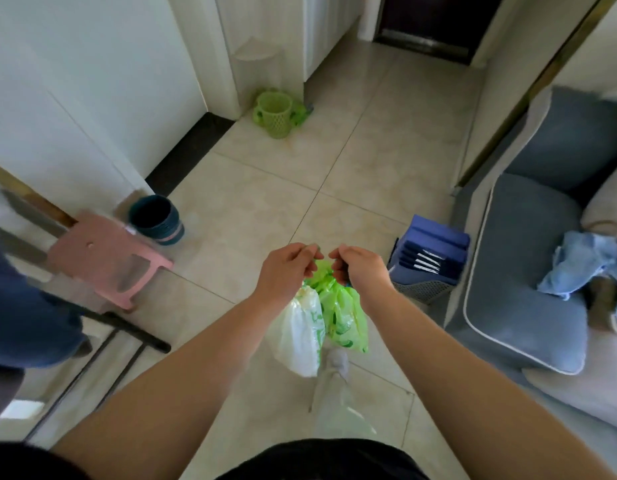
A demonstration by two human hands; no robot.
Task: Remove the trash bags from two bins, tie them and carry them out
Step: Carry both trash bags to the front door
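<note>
Two filled trash bags hang in front of me above the tiled floor: a bright green bag [343, 315] and a whitish bag [296, 336] to its left. My left hand [286, 273] and my right hand [360, 268] both pinch the bunched green tops of the bags, fingertips almost touching. A green lattice bin [274, 114] stands far ahead by the white wall corner, with no bag visible in it. A dark blue bin [158, 220] stands at the left next to a pink stool; its inside looks dark.
The pink stool [111, 258] and a black metal frame [127, 329] crowd the left. A grey-blue sofa [529, 271] with a blue cloth lies along the right, a box of blue folders [430, 258] beside it. A dark door [435, 22] closes the corridor ahead.
</note>
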